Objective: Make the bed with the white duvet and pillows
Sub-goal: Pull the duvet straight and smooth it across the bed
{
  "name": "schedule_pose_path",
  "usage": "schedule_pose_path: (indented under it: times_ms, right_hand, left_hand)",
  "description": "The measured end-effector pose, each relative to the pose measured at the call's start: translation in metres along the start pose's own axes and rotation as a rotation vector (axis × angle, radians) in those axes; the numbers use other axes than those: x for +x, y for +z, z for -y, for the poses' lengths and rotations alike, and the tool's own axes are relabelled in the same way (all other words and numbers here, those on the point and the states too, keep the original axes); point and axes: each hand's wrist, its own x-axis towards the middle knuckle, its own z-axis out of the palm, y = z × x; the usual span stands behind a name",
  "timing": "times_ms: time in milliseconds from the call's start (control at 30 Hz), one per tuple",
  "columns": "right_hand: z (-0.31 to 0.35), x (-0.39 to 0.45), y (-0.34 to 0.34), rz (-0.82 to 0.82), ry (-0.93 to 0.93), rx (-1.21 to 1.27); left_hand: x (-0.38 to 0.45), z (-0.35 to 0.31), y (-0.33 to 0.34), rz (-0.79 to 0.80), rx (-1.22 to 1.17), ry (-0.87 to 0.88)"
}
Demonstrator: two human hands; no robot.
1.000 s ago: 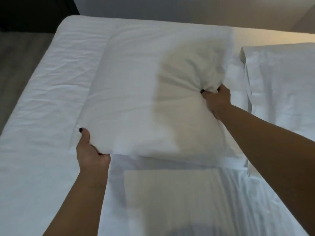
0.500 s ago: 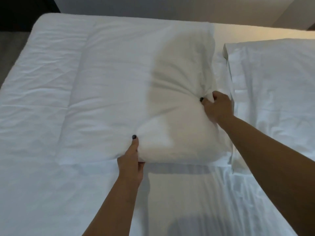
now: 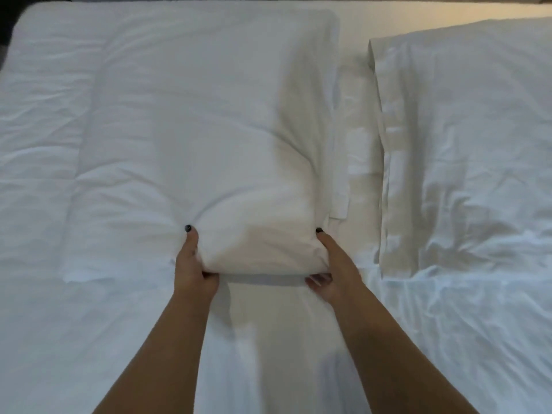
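A white pillow (image 3: 215,138) lies on the white bed, its long side running away from me. My left hand (image 3: 192,264) grips the pillow's near edge with the thumb on top and the fingers tucked under. My right hand (image 3: 331,270) grips the same near edge about a hand's width to the right, thumb on top, fingers curled beneath. The stuffing bulges between the two hands. A second white pillow (image 3: 466,150) lies flat to the right, apart from the first. The white duvet (image 3: 448,339) covers the bed in front of both pillows.
The mattress's left edge (image 3: 12,40) runs along the upper left with dark floor beyond. A beige headboard or wall strip (image 3: 418,16) runs along the top right behind the pillows. Wrinkled white sheet (image 3: 38,204) spreads to the left of the held pillow.
My right hand moved from the pillow's right side down to its near edge. My left hand slid right along that edge. The pillow now lies flatter on the bed.
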Motion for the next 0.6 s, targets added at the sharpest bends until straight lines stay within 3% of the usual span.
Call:
schedule_pose_path:
  times_ms: [133,367,467,600]
  right_hand:
    - [0.021,0.005,-0.003,0.161,-0.093,-0.002]
    - [0.005,0.004,-0.04,0.127,-0.162,-0.01]
    - [-0.022,0.001,-0.063,0.065,-0.153,-0.016]
    - [-0.04,-0.001,-0.078,0.129,-0.079,0.01]
  left_hand:
    - [-0.004,0.003,0.017,-0.052,-0.038,0.083]
    - [-0.06,0.002,0.006,-0.067,0.013,0.056]
    - [-0.082,0.022,-0.023,-0.188,0.049,0.009]
    - [-0.101,0.056,-0.042,-0.335,0.019,-0.107]
